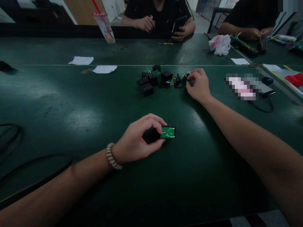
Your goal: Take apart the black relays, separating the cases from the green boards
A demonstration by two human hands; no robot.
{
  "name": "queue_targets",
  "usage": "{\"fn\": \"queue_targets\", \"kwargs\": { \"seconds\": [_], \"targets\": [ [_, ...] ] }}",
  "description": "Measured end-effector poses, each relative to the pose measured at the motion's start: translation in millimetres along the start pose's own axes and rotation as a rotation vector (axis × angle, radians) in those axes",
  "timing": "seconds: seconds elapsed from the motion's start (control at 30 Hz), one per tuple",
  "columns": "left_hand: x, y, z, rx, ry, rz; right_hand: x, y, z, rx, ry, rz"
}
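Near the middle of the dark green table [78, 104], my left hand [142, 135] grips a small black case with a green circuit board [168, 132] showing on its upper side. Farther off, my right hand [198, 85] pinches a small dark part [185, 77] at the right end of a group of pieces. That group has several black cases [147, 89], a black box [166, 75] and small green circuit boards [157, 73]. The fingers of my right hand partly cover the part they hold.
Across the table one person holds a phone [178, 25]; another handles wires at the far right. A cup with a red straw [105, 27], paper pieces [104, 69], a plastic bag [220, 44] and a blurred-out item [241, 86] lie around. Black cables [47, 156] run at the left.
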State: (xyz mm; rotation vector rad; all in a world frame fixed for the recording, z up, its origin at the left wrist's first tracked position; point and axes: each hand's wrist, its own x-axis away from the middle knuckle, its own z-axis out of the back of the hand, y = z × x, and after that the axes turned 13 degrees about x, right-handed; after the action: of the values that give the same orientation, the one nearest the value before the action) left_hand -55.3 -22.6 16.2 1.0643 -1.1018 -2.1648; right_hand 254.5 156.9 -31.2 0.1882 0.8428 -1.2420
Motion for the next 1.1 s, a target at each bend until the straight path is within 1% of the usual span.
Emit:
{"fn": "queue_targets", "kwargs": {
  "seconds": [0.13, 0.2, 0.27, 0.33, 0.43, 0.57, 0.67, 0.77, 0.83, 0.97, 1.1],
  "targets": [
    [0, 1, -0.2, 0.007, 0.001, -0.005, 4, -12, 6, 0.114, 0.007, -0.006],
    [0, 0, -0.3, -0.001, 0.001, -0.010, 6, -22, 11, 0.183, 0.012, 0.017],
    [0, 0, -0.3, -0.012, 0.000, -0.011, 7, -34, 14, 0.227, -0.005, 0.083],
    [0, 0, -0.3, -0.022, -0.003, -0.010, 6, -49, 13, 0.225, -0.056, 0.168],
    [0, 2, -0.4, -0.020, -0.005, -0.007, 2, -74, 5, 0.169, -0.164, 0.261],
    [-1, 3, -0.4, -0.018, -0.004, 0.006, -8, -105, -12, 0.146, -0.245, 0.281],
    [-1, 2, 0.3, -0.023, -0.006, 0.001, -16, -121, -24, 0.179, -0.327, 0.283],
    [0, 1, 1.1, -0.025, -0.010, -0.007, -22, -127, -33, 0.196, -0.410, 0.277],
    [0, 0, 1.5, -0.026, -0.015, -0.005, -25, -127, -38, 0.185, -0.418, 0.272],
    [0, 0, 1.7, -0.020, -0.014, -0.006, -26, -123, -42, 0.157, -0.372, 0.247],
    [-1, 0, 1.8, -0.023, -0.017, -0.010, -23, -118, -44, 0.180, -0.305, 0.251]
  ]
}}
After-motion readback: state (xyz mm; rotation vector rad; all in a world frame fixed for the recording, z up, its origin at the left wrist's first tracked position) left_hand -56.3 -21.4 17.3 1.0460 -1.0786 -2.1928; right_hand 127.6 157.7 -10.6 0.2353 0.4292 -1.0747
